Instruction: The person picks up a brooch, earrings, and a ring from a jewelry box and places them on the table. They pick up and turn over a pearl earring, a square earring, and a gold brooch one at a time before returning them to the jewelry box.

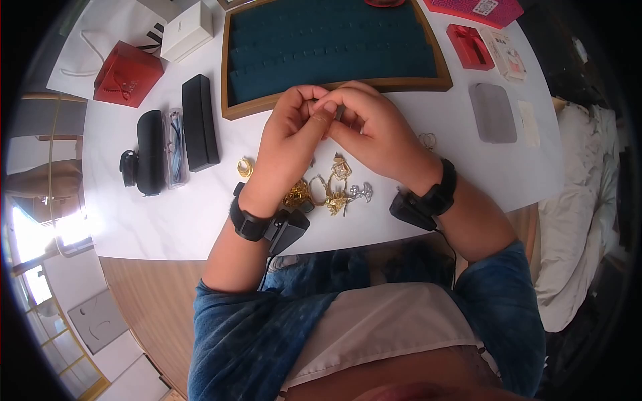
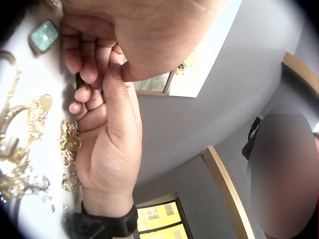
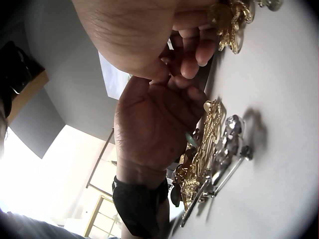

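My left hand (image 1: 291,134) and right hand (image 1: 381,130) meet at the fingertips just in front of the tray (image 1: 267,103). Their fingers are bent inward, thumbs close together; I cannot tell what lies between them. Below the hands sit a heap of gold jewelry (image 1: 296,195), a gold hoop (image 1: 318,191), a square gold ornament (image 1: 340,167) and a silver flower-shaped piece (image 1: 362,192). Gold hoop earrings (image 1: 245,167) lie left of the left wrist. In the left wrist view, a square teal-stone piece (image 2: 44,36) rests near the left fingers.
Wooden-framed, the tray has a dark teal slotted lining. A black case (image 1: 200,123), glasses case (image 1: 150,150) and red bag (image 1: 128,73) stand left. Thin rings (image 1: 427,140), a grey pad (image 1: 493,113) and a red gift box (image 1: 470,47) are on the right.
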A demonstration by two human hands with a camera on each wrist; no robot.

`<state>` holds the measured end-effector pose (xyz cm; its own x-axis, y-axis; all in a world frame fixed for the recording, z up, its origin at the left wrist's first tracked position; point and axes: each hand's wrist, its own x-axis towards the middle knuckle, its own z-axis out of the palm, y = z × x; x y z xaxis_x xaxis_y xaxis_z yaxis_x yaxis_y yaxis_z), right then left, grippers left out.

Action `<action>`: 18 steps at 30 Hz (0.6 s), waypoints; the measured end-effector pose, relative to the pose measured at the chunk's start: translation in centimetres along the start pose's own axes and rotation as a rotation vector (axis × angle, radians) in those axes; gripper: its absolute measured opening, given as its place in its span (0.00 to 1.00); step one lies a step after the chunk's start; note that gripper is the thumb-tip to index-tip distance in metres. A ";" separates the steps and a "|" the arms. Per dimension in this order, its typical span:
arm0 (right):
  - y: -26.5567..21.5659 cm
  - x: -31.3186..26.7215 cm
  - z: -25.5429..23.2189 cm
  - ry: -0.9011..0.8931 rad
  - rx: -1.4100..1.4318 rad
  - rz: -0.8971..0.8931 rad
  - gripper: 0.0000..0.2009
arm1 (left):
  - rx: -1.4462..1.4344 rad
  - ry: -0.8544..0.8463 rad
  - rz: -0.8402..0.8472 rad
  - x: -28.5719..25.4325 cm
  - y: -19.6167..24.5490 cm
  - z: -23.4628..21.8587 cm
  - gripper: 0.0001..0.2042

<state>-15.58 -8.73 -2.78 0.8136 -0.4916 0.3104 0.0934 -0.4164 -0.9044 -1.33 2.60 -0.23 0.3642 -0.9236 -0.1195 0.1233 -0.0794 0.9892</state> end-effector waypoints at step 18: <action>0.0 0.0 0.0 0.000 -0.015 0.007 0.11 | 0.004 0.001 0.008 0.0 -0.1 0.0 0.12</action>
<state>-15.63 -8.69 -2.76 0.8140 -0.4947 0.3043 0.0794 -0.4242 -0.9021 -1.38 2.59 -0.30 0.3664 -0.9237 -0.1118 0.1164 -0.0737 0.9905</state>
